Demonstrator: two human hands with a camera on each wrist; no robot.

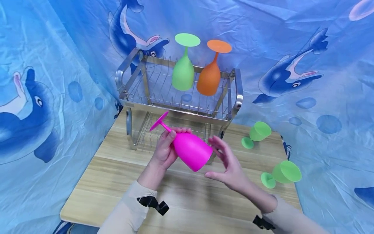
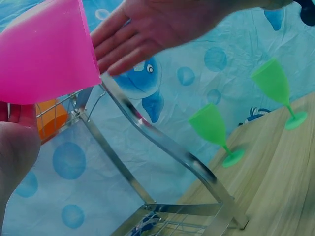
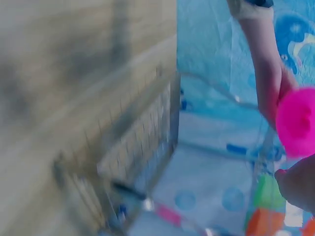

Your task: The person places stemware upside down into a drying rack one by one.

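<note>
A magenta plastic goblet (image 1: 193, 151) is tilted in the air in front of the rack, its foot up to the left and its mouth down to the right. My left hand (image 1: 163, 151) grips it where the stem meets the bowl, thumb on the near side. Beside the rim, my right hand (image 1: 229, 165) has its fingers spread and thumb apart, holding nothing. From the left wrist view, the right hand (image 2: 162, 27) appears with extended fingers overlapping the goblet's rim. In the right wrist view the goblet (image 3: 298, 120) shows its round mouth end.
On the two-tier metal dish rack (image 1: 175, 112), a green goblet (image 1: 183, 74) and an orange goblet (image 1: 208, 79) stand upside down on the upper tier. Two green goblets (image 1: 260, 130) (image 1: 287, 171) lean upright at the wooden table's (image 1: 117, 182) right side. Dolphin-print cloth (image 1: 292, 48) hangs behind.
</note>
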